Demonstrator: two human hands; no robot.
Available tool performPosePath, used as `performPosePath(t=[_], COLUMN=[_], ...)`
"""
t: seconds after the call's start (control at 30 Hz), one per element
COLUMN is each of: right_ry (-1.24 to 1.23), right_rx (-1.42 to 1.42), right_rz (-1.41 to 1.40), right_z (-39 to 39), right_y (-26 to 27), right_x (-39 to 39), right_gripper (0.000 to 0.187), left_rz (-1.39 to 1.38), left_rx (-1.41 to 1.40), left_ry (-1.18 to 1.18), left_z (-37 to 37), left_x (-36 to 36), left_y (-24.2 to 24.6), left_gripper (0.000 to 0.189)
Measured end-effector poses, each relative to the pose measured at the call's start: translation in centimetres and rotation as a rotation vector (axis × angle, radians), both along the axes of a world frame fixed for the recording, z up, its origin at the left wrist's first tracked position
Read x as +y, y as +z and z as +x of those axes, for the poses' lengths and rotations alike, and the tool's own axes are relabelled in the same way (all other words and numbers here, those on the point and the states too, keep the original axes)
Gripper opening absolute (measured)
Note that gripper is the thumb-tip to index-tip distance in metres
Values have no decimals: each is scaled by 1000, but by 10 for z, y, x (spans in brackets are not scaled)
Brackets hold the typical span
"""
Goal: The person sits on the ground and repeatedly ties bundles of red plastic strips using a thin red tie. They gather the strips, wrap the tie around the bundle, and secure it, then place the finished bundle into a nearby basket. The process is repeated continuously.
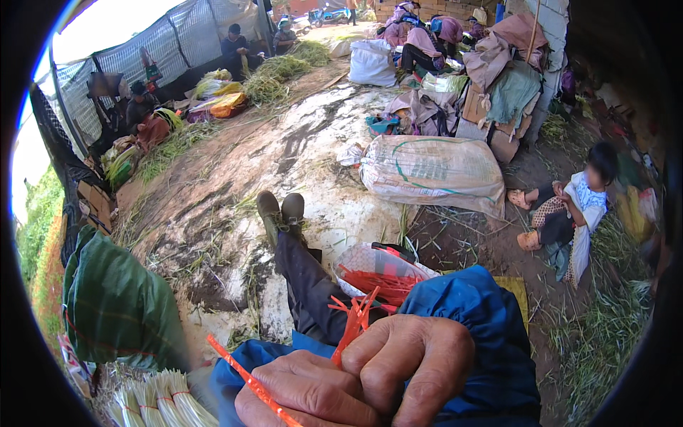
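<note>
Both of my hands are close together low in the head view, above my blue-covered lap. My left hand is curled, and an orange plastic strip runs out past its fingers. My right hand presses against it with bent fingers. A bunch of orange-red strips sticks up from between the two hands. The fingertips and whatever lies under them are hidden. Just beyond sits an open bag holding more red strips. At lower left lie several pale stem bundles bound with thin red ties.
A green sack stands at my left. Ahead lies a large full woven sack, with a white sack farther back. A seated person is at the right. Other people work among cut stems at the back.
</note>
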State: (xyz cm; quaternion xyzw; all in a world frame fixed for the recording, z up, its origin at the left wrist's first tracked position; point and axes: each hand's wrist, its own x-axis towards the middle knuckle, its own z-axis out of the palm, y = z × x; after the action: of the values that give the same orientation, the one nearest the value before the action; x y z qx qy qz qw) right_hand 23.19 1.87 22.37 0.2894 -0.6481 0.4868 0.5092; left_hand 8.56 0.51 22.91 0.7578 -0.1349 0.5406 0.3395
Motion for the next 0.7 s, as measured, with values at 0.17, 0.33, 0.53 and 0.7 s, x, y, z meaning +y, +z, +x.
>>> performPosePath(t=[0.17,0.33,0.53,0.7], right_ry=[-13,28,-96,-112], right_rx=[15,-112,-91,-74], right_rz=[12,-66,-283,-288], right_z=[-3,1,6,-10], right_y=[3,11,-7,-15], right_x=[-8,-5,4,26], right_gripper=[14,17,6,9], left_rz=[28,43,53,12], left_rx=[0,-7,-5,-49], left_ry=[-34,-52,-91,-72], left_z=[0,0,6,-4], left_x=[-5,-3,11,28], left_y=[2,-1,-8,-19], left_gripper=[16,19,22,21])
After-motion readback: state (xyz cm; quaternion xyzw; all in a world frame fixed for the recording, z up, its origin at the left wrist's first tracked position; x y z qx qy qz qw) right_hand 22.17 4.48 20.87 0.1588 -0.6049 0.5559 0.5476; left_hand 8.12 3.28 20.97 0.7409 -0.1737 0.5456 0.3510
